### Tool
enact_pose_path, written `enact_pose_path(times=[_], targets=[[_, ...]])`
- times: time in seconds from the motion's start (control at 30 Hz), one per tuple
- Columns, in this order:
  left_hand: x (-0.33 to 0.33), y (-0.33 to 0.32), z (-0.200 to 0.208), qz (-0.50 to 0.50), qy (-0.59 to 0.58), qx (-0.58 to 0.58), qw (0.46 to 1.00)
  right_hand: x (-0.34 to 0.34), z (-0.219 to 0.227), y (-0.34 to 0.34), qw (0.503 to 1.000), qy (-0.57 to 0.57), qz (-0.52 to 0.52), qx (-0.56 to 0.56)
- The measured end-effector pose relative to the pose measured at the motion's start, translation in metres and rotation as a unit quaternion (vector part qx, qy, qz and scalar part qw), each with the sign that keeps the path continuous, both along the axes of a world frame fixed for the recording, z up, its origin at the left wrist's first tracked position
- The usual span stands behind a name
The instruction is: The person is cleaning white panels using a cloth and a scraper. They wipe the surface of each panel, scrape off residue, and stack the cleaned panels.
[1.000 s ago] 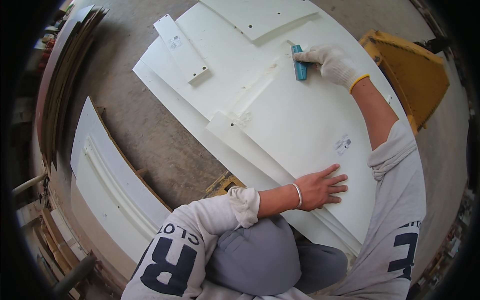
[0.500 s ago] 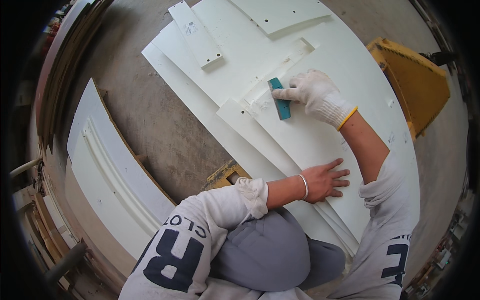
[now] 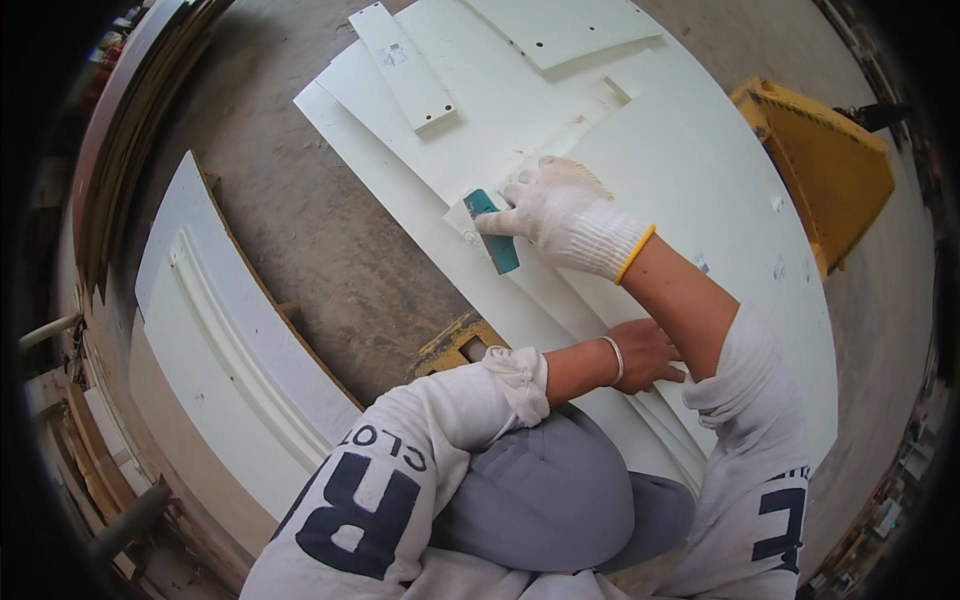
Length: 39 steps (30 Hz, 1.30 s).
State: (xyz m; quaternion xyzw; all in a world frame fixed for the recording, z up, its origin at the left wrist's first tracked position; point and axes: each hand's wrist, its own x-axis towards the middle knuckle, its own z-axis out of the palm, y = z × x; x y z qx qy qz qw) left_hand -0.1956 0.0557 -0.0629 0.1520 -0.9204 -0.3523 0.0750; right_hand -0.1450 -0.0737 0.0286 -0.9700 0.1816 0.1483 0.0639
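Observation:
In a white knitted glove with a yellow cuff, my right hand (image 3: 572, 215) grips a teal flat-bladed scraper (image 3: 499, 246), one finger stretched along it. The scraper lies at the end of a narrow white board, over a patch of whitish residue (image 3: 460, 222). My left hand (image 3: 646, 358), bare with a silver bangle at the wrist, rests flat with its fingers apart on the stacked white panels (image 3: 690, 200). My right forearm partly hides its fingertips.
A short white board with holes (image 3: 405, 68) lies on the stack's far left. Another panel (image 3: 570, 30) lies at the far end. Yellow metal equipment (image 3: 825, 165) stands at right, a yellow fork end (image 3: 455, 345) below the stack. More panels (image 3: 235, 350) lean at left.
My right hand has slid the scraper leftward and slightly nearer across the panel. My left hand stays on the stack, its fingers now partly covered by my right forearm.

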Motion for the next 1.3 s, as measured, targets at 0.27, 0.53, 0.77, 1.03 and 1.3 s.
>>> enact_pose_path(times=[0.27, 0.53, 0.77, 1.03, 1.3], targets=[[-0.013, 0.006, -0.035, 0.010, 0.076, -0.244, 0.967, -0.024, -0.003, 0.093, 0.988, -0.113, -0.097, 0.042], [0.084, 0.021, -0.006, 0.271, -0.011, -0.122, 0.955, -0.159, 0.007, 0.134, 0.857, -0.273, -0.434, 0.049], [0.121, 0.055, -0.020, 0.352, -0.006, -0.185, 0.918, -0.146, -0.009, 0.108, 0.882, -0.129, -0.452, 0.039], [0.072, 0.070, -0.021, 0.240, 0.057, -0.107, 0.963, -0.077, -0.023, 0.008, 0.969, -0.022, -0.244, -0.018], [0.074, 0.069, -0.024, 0.233, 0.066, -0.060, 0.968, -0.035, -0.015, -0.016, 0.985, 0.045, -0.166, -0.004]])
